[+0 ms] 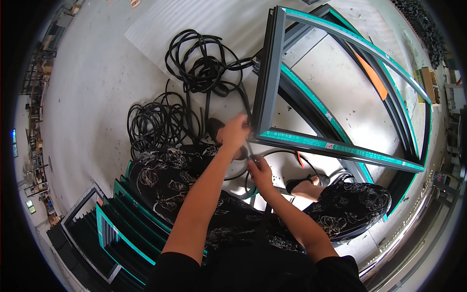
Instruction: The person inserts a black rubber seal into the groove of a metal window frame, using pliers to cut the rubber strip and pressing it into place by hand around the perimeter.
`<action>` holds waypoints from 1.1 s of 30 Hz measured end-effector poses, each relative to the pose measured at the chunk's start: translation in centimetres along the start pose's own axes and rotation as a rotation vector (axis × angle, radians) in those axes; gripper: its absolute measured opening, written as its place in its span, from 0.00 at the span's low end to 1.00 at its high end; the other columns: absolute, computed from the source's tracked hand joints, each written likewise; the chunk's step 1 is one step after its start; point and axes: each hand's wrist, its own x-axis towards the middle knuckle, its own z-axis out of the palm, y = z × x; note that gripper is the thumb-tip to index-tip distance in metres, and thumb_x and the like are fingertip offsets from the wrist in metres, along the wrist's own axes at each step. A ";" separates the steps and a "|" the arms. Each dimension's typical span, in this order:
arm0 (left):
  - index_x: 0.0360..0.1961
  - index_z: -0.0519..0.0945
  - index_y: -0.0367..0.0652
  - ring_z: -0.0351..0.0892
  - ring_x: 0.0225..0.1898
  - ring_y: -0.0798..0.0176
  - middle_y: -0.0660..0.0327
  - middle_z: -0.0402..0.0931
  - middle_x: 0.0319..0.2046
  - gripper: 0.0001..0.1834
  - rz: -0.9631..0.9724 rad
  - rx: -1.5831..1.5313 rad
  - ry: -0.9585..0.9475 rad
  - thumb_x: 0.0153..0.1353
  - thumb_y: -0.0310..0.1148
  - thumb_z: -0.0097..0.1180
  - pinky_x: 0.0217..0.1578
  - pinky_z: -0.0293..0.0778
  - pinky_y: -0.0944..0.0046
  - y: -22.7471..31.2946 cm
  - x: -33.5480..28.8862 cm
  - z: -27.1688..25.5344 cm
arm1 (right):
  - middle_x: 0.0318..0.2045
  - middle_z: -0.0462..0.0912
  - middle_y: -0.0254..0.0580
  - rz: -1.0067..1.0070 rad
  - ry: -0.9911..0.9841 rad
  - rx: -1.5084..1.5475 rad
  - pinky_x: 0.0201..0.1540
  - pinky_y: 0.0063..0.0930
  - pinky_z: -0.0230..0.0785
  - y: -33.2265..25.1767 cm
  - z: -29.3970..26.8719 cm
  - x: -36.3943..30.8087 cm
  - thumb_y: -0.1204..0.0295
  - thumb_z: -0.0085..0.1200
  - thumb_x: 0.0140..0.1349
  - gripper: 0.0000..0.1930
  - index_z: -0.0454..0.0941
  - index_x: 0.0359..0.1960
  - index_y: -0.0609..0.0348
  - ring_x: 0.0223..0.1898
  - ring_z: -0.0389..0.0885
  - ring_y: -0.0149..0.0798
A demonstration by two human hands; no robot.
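My left hand (235, 131) is closed at the lower left corner of a dark grey window frame (268, 73) with green protective film along its faces. Its fingertips press a black rubber sealing strip (250, 149) against the frame's edge, though the grip is partly hidden. Just below and to the right, my right hand (260, 171) pinches the same strip, which runs taut between the two hands. From there the strip loops down over the floor between my legs. The frame is tilted and rests on other frames.
Two loose coils of black strip, a bigger tangle (206, 65) and a second coil (153, 124), lie on the floor at left. Stacked green-filmed frames (131, 219) stand by my left side. An orange piece (372, 75) and a cardboard box (428, 82) are at right.
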 end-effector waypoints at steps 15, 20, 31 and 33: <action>0.27 0.70 0.35 0.73 0.16 0.68 0.58 0.74 0.19 0.06 -0.254 -0.144 -0.200 0.51 0.21 0.55 0.18 0.68 0.68 -1.2 -0.1 0.7 | 0.22 0.73 0.32 0.212 -0.063 0.153 0.19 0.17 0.56 1.1 -0.7 0.4 0.67 0.47 0.62 0.09 0.71 0.39 0.58 0.20 0.65 0.23; 0.28 0.70 0.34 0.73 0.16 0.68 0.59 0.73 0.18 0.05 -0.269 -0.127 -0.199 0.51 0.21 0.54 0.17 0.69 0.69 -1.1 -0.1 0.8 | 0.22 0.73 0.32 0.264 -0.084 0.204 0.19 0.17 0.56 0.3 -0.9 0.3 0.68 0.47 0.62 0.09 0.72 0.39 0.59 0.19 0.64 0.23; 0.32 0.73 0.34 0.74 0.16 0.67 0.58 0.74 0.18 0.07 -0.348 -0.209 -0.163 0.57 0.29 0.53 0.16 0.68 0.71 -1.8 0.4 1.3 | 0.22 0.73 0.34 0.314 -0.091 0.225 0.20 0.18 0.55 -0.1 -0.9 0.3 0.68 0.48 0.61 0.10 0.73 0.40 0.60 0.20 0.65 0.24; 0.33 0.74 0.34 0.73 0.16 0.68 0.59 0.74 0.18 0.07 -0.256 -0.086 -0.102 0.57 0.28 0.53 0.17 0.66 0.71 -4.0 1.0 2.0 | 0.22 0.73 0.34 0.314 -0.098 0.226 0.20 0.18 0.56 -0.1 -0.7 0.2 0.68 0.49 0.61 0.10 0.73 0.40 0.60 0.20 0.66 0.24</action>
